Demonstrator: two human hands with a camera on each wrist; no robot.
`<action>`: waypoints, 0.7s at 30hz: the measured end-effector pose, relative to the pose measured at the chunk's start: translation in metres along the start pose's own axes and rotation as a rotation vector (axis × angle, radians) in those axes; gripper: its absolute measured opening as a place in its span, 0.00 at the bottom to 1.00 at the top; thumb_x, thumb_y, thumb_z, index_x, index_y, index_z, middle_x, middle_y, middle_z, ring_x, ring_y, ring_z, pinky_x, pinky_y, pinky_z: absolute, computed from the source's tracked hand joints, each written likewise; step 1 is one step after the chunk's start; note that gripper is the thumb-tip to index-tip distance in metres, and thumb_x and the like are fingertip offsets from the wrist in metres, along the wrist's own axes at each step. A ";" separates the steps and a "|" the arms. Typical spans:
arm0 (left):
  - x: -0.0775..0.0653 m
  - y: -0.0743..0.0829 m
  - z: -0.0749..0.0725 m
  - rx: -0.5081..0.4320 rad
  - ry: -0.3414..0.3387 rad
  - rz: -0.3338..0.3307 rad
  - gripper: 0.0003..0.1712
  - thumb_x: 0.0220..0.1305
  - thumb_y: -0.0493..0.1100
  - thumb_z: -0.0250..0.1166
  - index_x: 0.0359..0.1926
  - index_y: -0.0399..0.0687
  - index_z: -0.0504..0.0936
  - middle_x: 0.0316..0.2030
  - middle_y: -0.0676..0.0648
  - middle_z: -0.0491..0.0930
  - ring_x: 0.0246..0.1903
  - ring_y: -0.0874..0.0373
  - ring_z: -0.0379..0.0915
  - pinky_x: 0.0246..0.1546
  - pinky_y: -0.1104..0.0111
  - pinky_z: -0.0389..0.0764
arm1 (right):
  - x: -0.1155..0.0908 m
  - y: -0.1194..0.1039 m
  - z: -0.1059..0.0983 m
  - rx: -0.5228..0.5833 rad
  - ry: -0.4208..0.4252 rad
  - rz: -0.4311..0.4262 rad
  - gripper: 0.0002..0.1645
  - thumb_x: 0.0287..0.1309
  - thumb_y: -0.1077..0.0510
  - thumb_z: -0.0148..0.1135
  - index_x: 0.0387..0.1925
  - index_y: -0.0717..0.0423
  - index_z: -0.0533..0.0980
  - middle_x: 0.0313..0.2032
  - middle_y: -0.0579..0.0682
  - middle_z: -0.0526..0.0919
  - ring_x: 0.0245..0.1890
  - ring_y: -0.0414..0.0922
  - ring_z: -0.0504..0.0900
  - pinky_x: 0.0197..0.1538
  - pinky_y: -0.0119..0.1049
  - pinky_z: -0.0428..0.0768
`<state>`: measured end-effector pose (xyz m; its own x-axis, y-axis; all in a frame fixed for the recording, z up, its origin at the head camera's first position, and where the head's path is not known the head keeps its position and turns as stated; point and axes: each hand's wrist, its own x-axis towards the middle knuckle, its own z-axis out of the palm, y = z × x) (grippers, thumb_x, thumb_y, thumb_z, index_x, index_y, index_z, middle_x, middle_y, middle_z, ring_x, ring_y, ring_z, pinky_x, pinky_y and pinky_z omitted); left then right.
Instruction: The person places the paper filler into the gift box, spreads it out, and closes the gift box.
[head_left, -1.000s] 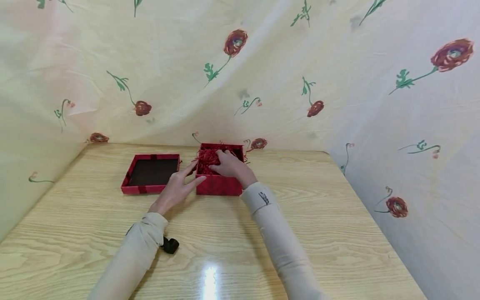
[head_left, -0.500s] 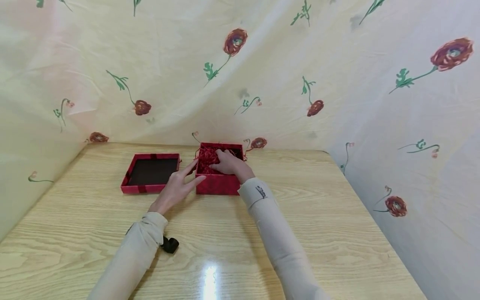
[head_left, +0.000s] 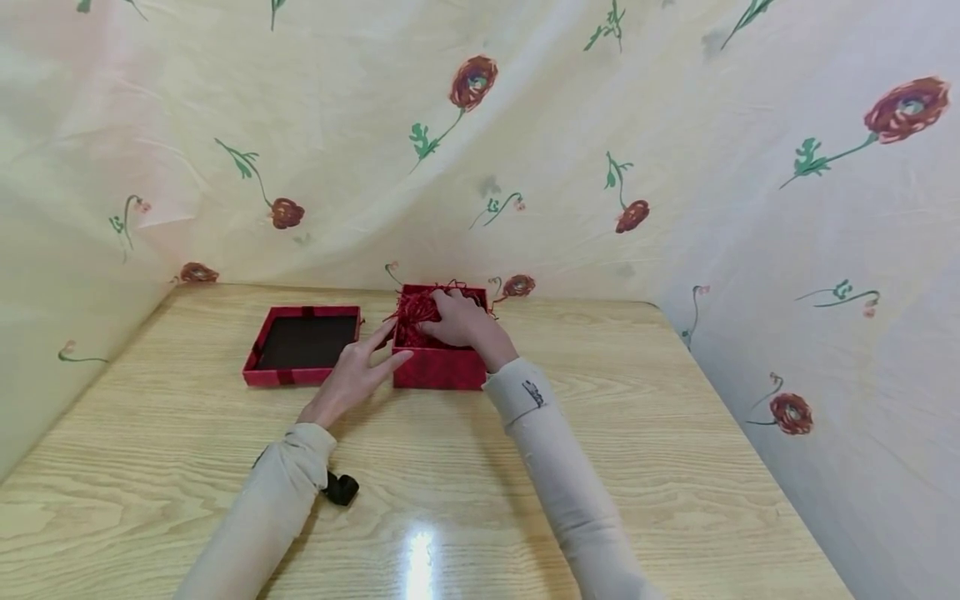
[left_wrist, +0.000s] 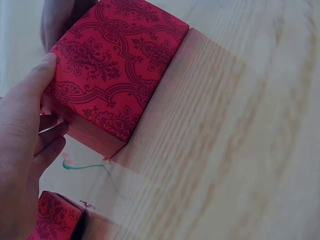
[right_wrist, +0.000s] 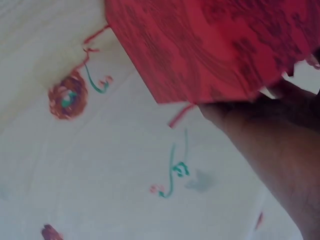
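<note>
A red patterned gift box (head_left: 438,371) stands lidless at the back of the table. Red shredded paper (head_left: 415,310) fills it, some strands hanging over the rim. My left hand (head_left: 352,379) holds the box's front left corner; in the left wrist view the thumb lies at the top edge of the patterned front wall (left_wrist: 110,65), with bent fingers along the side. My right hand (head_left: 461,323) reaches over the front rim into the box. Its fingertips are sunk in the paper, and I cannot tell whether they grip any. In the right wrist view the box wall (right_wrist: 210,55) hides those fingers.
The box's red lid (head_left: 283,377) lies left of it, dark inside up. A small black object (head_left: 342,490) sits by my left sleeve (head_left: 262,508). Flowered cloth (head_left: 337,150) hangs behind the wooden table (head_left: 637,433) and at both sides.
My right hand has shifted slightly up and back within the box, and strands now rise over the back rim near its fingers. The left hand and the box keep their places.
</note>
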<state>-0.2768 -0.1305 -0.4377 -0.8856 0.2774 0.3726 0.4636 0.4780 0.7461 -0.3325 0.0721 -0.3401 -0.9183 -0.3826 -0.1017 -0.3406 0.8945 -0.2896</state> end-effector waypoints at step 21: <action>0.000 0.000 0.000 0.009 -0.007 -0.026 0.43 0.74 0.57 0.64 0.81 0.46 0.59 0.76 0.38 0.62 0.58 0.44 0.76 0.66 0.43 0.69 | 0.003 -0.014 0.018 -0.144 0.031 -0.162 0.32 0.80 0.45 0.52 0.77 0.51 0.66 0.75 0.55 0.65 0.75 0.58 0.62 0.73 0.61 0.60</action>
<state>-0.2765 -0.1307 -0.4380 -0.8972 0.2702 0.3493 0.4406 0.4925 0.7506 -0.3273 0.0544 -0.3537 -0.8544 -0.5184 -0.0353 -0.5071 0.8468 -0.1604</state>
